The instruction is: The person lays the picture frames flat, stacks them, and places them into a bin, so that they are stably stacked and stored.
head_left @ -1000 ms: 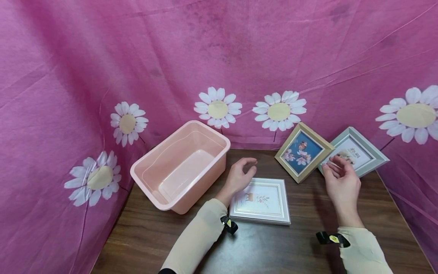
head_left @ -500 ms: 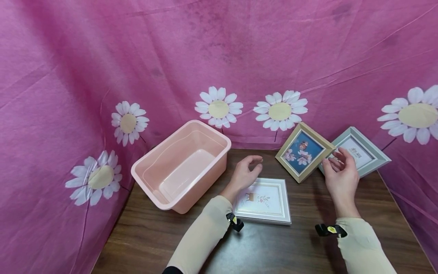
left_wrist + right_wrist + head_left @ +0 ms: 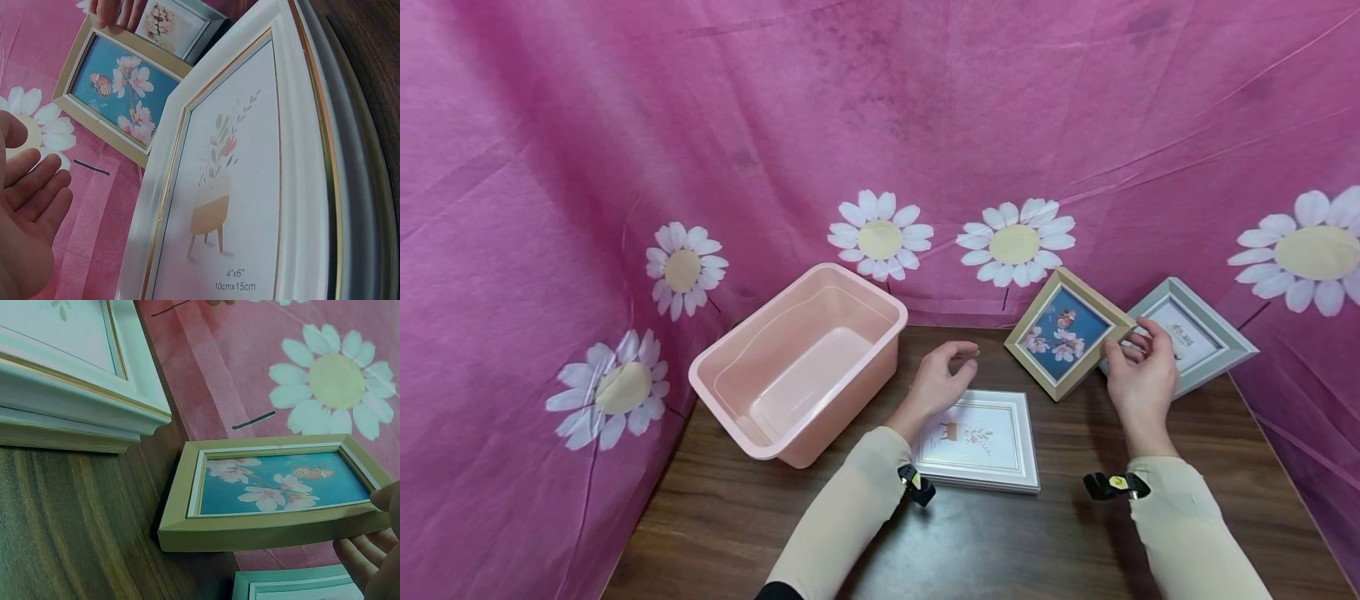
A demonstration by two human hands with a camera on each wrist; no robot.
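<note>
My right hand [image 3: 1142, 383] pinches the right corner of a tan photo frame [image 3: 1051, 386], which stands tilted on one corner against the backdrop. In the right wrist view the thumb lies on the front of this tan frame [image 3: 262, 537] and the fingers are behind it. Its picture shows a butterfly and pink blossoms. My left hand [image 3: 936, 379], fingers loosely bent and holding nothing, hovers by the upper left of a white photo frame [image 3: 1026, 442]. That white frame [image 3: 300, 156] lies face up on top of other frames.
A pale green photo frame [image 3: 1217, 337] leans behind my right hand. To the left stands a pink plastic bin [image 3: 850, 400] with nothing in it. All rest on a dark wooden table [image 3: 1000, 542], before a magenta daisy cloth [image 3: 760, 150].
My right hand has moved left and slightly up, from in front of the green frame onto the tan frame's corner. My left hand has shifted a little right.
</note>
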